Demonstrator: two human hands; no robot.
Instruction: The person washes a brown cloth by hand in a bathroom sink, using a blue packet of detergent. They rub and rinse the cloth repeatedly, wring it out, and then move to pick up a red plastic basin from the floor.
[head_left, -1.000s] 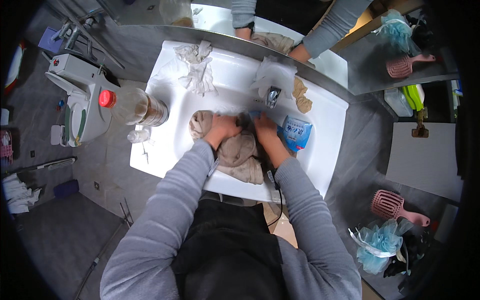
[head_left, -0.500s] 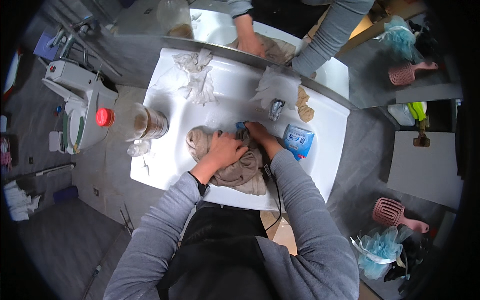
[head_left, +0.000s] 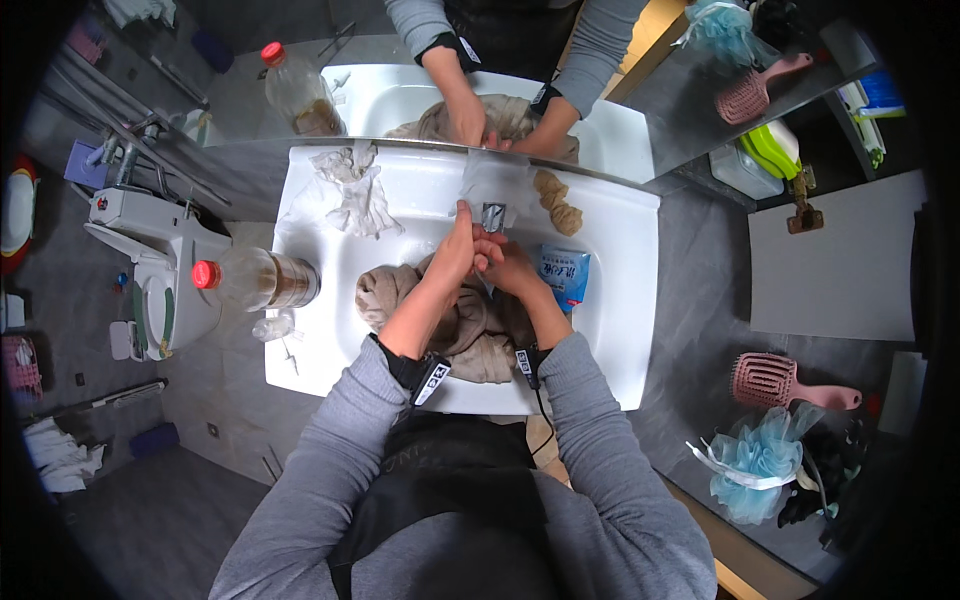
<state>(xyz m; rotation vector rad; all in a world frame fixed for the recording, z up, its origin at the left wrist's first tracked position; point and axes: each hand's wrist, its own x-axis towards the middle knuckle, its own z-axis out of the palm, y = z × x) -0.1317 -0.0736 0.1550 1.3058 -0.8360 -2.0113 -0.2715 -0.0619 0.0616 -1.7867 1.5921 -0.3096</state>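
Note:
Just in front of the chrome tap (head_left: pixel 493 215), my two hands meet over the white washbasin (head_left: pixel 625 300). My left hand (head_left: pixel 456 255) is open, its thumb pointing up toward the tap and its fingers against the other hand. My right hand (head_left: pixel 512 270) reaches across to touch it, fingers outstretched and overlapping; I make out nothing held in either. Below them a bunched grey-brown cloth garment (head_left: pixel 480 345) lies in the bowl, partly covered by my wrists. A blue-and-white packet (head_left: pixel 566 275) rests beside my right hand.
Crumpled white wet cloth or paper (head_left: pixel 355 195) lies on the back left rim. A red-capped plastic bottle (head_left: pixel 265 278) and a small clear container (head_left: pixel 275 328) are at left. A brown crumpled piece (head_left: pixel 558 203) is right of the tap; a mirror edge (head_left: pixel 410 143) borders the back.
Both hands have left the garment and come together by the tap. The blue item at my right fingers no longer shows. The view has shifted, with more of the mirror reflection visible.

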